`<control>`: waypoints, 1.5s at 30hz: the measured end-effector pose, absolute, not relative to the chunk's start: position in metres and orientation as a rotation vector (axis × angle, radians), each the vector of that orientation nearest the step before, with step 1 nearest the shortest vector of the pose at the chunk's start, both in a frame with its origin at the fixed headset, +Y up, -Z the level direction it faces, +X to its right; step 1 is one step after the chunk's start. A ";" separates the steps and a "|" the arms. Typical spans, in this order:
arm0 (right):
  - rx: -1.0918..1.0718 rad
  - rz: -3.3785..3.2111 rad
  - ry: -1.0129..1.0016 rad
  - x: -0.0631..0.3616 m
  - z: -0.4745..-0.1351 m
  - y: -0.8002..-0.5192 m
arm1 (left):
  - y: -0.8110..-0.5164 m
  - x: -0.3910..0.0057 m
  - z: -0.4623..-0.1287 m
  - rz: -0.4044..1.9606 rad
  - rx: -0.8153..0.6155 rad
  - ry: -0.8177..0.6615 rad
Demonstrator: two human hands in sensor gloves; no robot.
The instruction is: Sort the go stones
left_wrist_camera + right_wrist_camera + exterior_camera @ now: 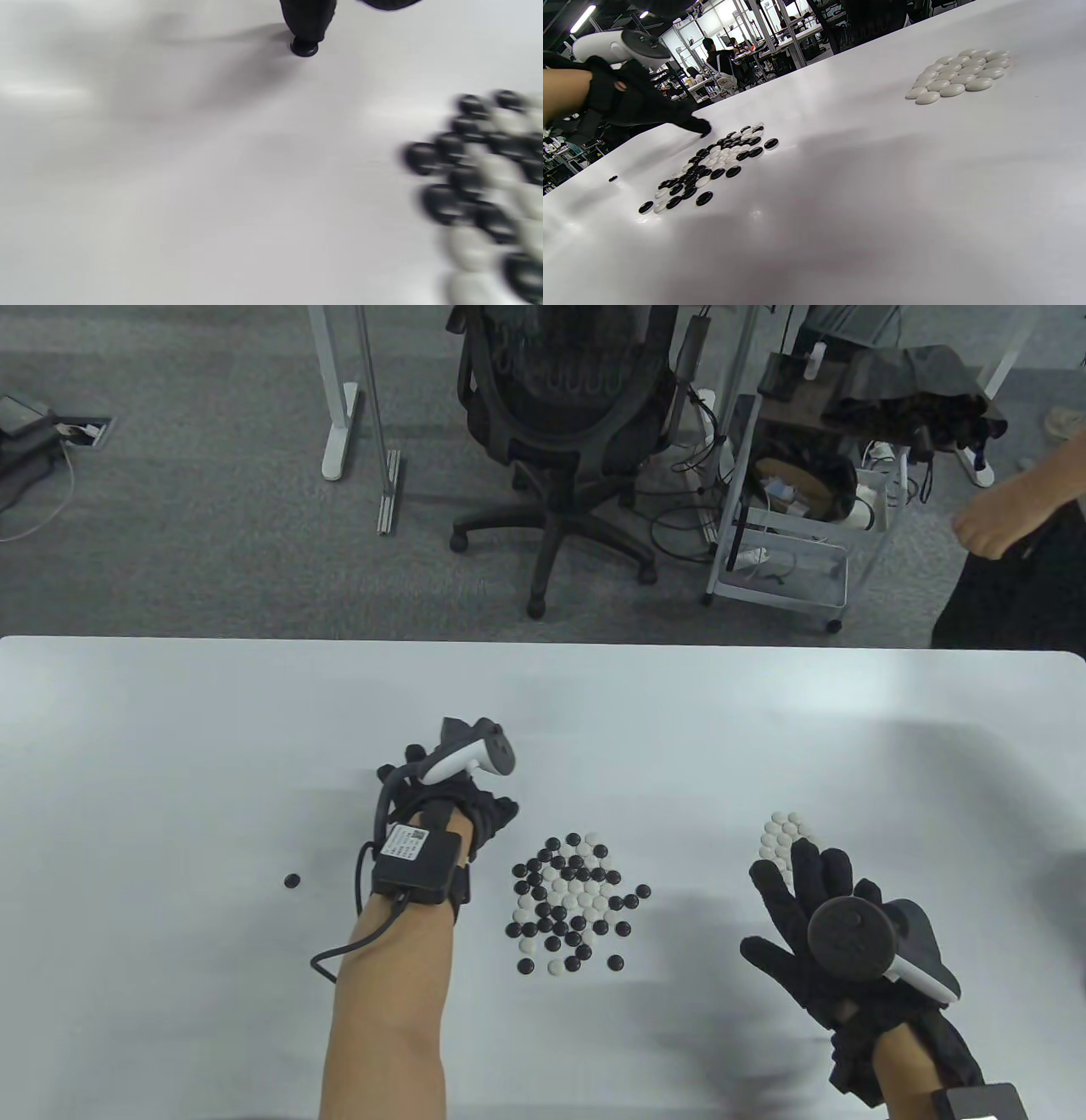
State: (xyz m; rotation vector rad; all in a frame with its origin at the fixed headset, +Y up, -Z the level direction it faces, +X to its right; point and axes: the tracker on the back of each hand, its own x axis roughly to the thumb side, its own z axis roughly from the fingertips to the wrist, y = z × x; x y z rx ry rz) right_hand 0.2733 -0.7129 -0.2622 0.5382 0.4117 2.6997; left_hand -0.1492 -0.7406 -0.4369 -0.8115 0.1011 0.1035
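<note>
A mixed pile of black and white Go stones (pixel 570 901) (pixel 712 165) lies mid-table, blurred at the right in the left wrist view (pixel 483 182). A group of white stones (pixel 785 833) (pixel 961 74) sits to its right. One black stone (pixel 292 881) (pixel 613 178) lies alone on the left. My left hand (pixel 488 823) (pixel 649 110) is just left of the pile's far edge; one fingertip (pixel 307 19) presses a black stone (pixel 303 47) onto the table. My right hand (pixel 806 891) lies flat with fingers spread, its tips reaching the white group and holding nothing.
The white table (pixel 170 729) has its far edge towards an office chair (pixel 568 432) and a wire cart (pixel 797 500) on the carpet. Another person's hand (pixel 1010 513) shows at the far right. A cable (pixel 339 959) trails from my left wrist.
</note>
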 end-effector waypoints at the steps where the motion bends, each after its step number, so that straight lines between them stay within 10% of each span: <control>1: 0.542 2.700 0.412 0.273 -0.262 -0.713 | -0.740 -0.169 -0.433 0.109 -0.812 0.141; 10: 0.552 2.700 0.418 0.271 -0.261 -0.713 | -0.738 -0.269 -0.389 0.173 -0.808 0.345; 28: 0.561 2.704 0.447 0.267 -0.261 -0.715 | -0.726 -0.297 -0.366 0.168 -0.773 0.394; 45: 0.473 2.695 0.414 0.282 -0.264 -0.711 | -0.703 -0.015 -0.367 0.105 -0.822 -0.588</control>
